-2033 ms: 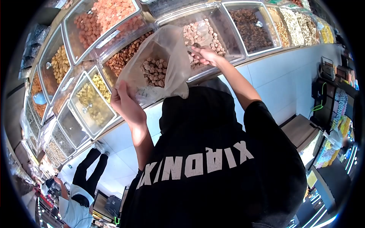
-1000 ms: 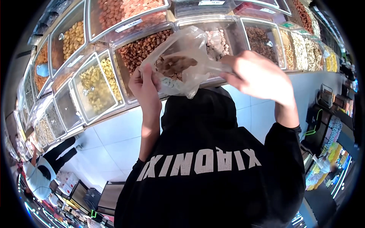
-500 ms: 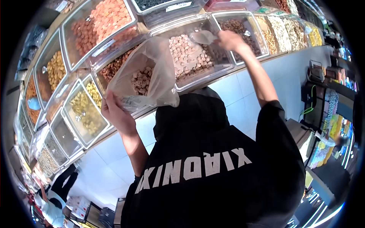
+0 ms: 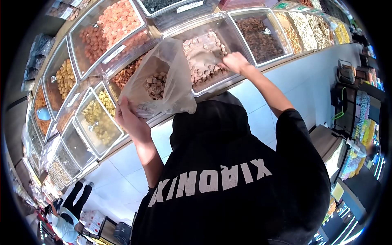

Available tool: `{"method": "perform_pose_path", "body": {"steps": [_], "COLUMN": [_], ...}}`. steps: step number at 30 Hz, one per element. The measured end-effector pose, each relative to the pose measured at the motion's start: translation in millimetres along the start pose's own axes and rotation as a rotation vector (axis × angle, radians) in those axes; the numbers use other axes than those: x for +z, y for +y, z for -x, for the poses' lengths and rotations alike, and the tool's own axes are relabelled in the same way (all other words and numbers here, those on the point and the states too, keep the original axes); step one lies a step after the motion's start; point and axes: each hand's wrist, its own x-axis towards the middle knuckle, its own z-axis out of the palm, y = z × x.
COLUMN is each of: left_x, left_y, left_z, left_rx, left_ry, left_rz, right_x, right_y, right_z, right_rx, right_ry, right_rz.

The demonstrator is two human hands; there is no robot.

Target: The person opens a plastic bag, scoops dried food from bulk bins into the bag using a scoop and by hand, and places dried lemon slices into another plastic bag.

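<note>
My left hand [image 4: 131,119] is closed on the lower left edge of a clear plastic bag [image 4: 176,77], whose mouth gapes. Pale brown, round pieces [image 4: 155,84] lie inside the bag. To the right of it is an uncovered clear bin [image 4: 209,83] with more such pieces [image 4: 199,76] spread thinly over its bottom. My right hand [image 4: 235,63] is closed over the right part of this bin, around the handle of a clear scoop [image 4: 203,59]. The scoop is blurred and reaches left among the pieces.
Lidded bins of orange pieces [image 4: 118,20], dark pieces [image 4: 255,34] and yellow pieces [image 4: 98,112] surround the open bin. Open trays of white flakes [image 4: 304,30] stand at the right. A person [image 4: 65,224] is at the lower left.
Since the last earlier frame, my right hand has moved left and down with the scoop, from the bin's far right corner to among the pieces. The bag has stayed in my left hand.
</note>
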Motion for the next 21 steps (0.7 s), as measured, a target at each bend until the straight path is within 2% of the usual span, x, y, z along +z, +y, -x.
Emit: {"method": "perform_pose_path", "body": {"steps": [1, 2, 5, 9, 12, 13, 16, 19, 21], "left_x": [-2.2, -4.6, -7.7, -12.9, -16.9, -17.9, -12.1, -12.4, -13.2], "left_y": [0.6, 0.1, 0.7, -3.6, -2.6, -1.9, -2.5, -3.9, -6.9], "left_z": [0.7, 0.6, 0.8, 5.8, 12.7, 15.4, 15.5, 13.7, 12.1], "left_rx": [-0.004, -0.002, 0.002, 0.014, 0.015, 0.007, 0.014, 0.034, 0.042], "left_ry": [0.002, -0.004, -0.021, -0.01, -0.021, -0.033, -0.046, -0.058, -0.067], "left_rz": [-0.001, 0.004, 0.013, -0.003, -0.004, -0.005, 0.024, 0.044, 0.047], "right_x": [-11.6, -20.8, -12.9, 5.8, 9.0, 0.6, -1.1, -42.7, -59.5], "right_y": [-1.4, -5.4, -7.4, -28.6, -20.9, -20.9, 0.3, -2.2, 10.4], "right_z": [-9.0, -12.2, -42.1, -63.3, -55.3, -38.5, -11.2, 3.4, -0.7], "right_rx": [0.081, 0.142, 0.068, -0.037, -0.067, -0.125, -0.298, -0.059, 0.078], "right_ry": [-0.054, 0.032, 0.142, 0.161, -0.077, -0.045, -0.164, -0.336, -0.306], "right_rz": [-0.006, -0.057, 0.104, 0.04, -0.031, -0.017, 0.021, -0.052, -0.124]}}
